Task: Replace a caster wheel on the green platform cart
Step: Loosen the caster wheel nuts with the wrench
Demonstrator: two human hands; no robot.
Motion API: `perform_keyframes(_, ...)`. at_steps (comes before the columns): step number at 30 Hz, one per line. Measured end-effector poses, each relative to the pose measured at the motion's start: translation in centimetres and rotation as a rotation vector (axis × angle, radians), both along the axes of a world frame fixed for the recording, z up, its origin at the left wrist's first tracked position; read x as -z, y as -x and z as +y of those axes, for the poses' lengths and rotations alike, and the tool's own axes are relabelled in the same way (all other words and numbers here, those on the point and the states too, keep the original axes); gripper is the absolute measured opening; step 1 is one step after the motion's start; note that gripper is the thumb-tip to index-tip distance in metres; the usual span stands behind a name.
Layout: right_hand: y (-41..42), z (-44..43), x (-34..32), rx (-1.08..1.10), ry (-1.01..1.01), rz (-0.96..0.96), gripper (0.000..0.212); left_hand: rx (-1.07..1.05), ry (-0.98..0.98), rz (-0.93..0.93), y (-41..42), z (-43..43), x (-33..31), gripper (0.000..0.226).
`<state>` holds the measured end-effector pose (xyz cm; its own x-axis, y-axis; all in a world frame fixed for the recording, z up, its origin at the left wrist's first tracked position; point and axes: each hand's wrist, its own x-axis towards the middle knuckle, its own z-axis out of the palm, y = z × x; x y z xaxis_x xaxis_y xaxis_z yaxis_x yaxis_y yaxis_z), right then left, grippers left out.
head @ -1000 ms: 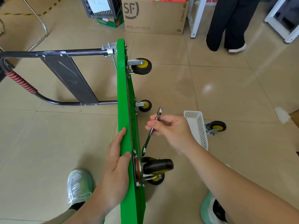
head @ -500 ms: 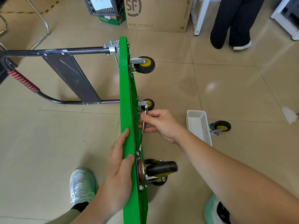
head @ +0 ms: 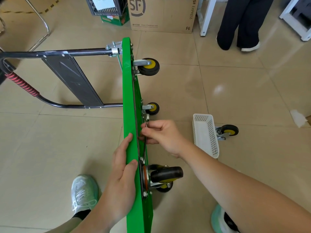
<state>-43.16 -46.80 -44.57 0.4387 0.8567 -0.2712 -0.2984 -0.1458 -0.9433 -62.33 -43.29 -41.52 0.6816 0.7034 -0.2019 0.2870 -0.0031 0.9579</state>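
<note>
The green platform cart stands on its side edge, underside facing right, black folding handle lying out to the left. My left hand grips the cart's upper edge near me. My right hand is shut on a slim metal wrench, held flat against the underside, its lower end reaching a bolt above the near caster. Two more casters show further along, the middle caster and the far caster. A loose caster wheel lies on the floor to the right.
A white perforated basket sits on the tiles beside the loose caster. A cardboard box, a dark crate and white table legs stand at the back. Another person's legs are at the upper right. My shoes flank the cart.
My right hand has carried the wrench leftward from open air to lie against the cart's underside. My left hand has kept its hold on the cart edge.
</note>
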Motion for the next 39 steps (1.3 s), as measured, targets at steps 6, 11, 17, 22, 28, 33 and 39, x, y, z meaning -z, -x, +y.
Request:
perform_keyframes(6, 2.7, -4.8, -2.5, 0.067, -0.136, -0.152, 0.027, 0.012, -0.019, 0.001, 0.0, 0.0, -0.1, 0.062)
perform_keyframes(11, 1.0, -4.3, -4.3, 0.117, -0.227, -0.125, 0.020, 0.013, -0.026, 0.009, 0.2, 0.0, -0.1, 0.061)
perform_keyframes(17, -1.6, -0.7, -1.5, 0.094, -0.032, 0.046, 0.012, 0.002, 0.003, 0.017, -0.1, -0.1, -0.3, 0.062)
perform_keyframes(22, -2.4, 1.1, 1.0, 0.049, 0.026, 0.147, 0.009, 0.008, -0.016, 0.024, 0.0, -0.1, -0.3, 0.062)
perform_keyframes(28, -2.5, 2.0, 2.0, 0.024, 0.048, 0.189, 0.012, 0.000, -0.006, 0.039, 0.0, 0.0, -0.2, 0.063)
perform_keyframes(33, -2.2, 2.6, 2.4, 0.016, 0.058, 0.183, 0.013, 0.000, 0.008, 0.038, 0.0, 0.0, -0.1, 0.063)
perform_keyframes(39, -1.5, 2.8, 3.0, -0.031, 0.119, 0.194, 0.026, -0.010, -0.002, 0.034, -0.1, 0.0, -0.2, 0.064)
